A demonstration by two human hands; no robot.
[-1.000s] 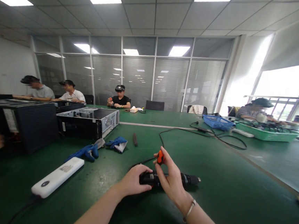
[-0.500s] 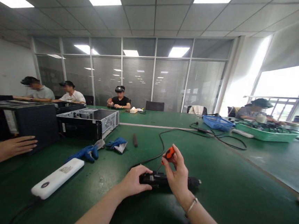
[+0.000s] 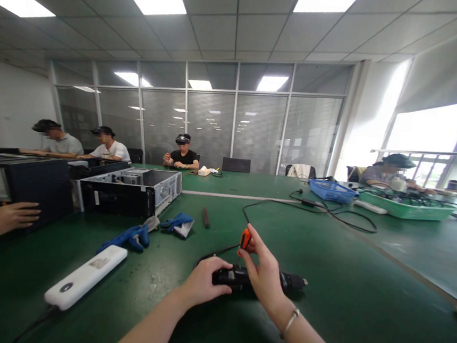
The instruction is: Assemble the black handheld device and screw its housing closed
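Observation:
A black corded electric screwdriver (image 3: 293, 281) lies sideways on the green table, its metal tip pointing right. My left hand (image 3: 203, 278) is closed around its left end, thumb in front and fingers behind. Above the tool's middle, my right hand (image 3: 263, 270) pinches the orange-and-black handle of a small screwdriver (image 3: 245, 239). That handle stands nearly upright, and its thin shaft points down at the tool's body. My right palm covers part of the black tool, and I cannot tell exactly where the shaft's end sits.
Left lie a white power strip (image 3: 87, 276), blue gloves (image 3: 129, 237) and an opened computer case (image 3: 126, 197). A co-worker's hand (image 3: 12, 219) touches a dark case (image 3: 35, 184). Beyond are a brown stick (image 3: 206, 217), a black cable (image 3: 266, 200), a blue basket (image 3: 333, 191) and a green basket (image 3: 409, 208).
The screwdriver handle tilted right half a second ago and is now back near upright, with my right hand following. My left hand stays put. The dark case at left has shifted left beside the co-worker's hand.

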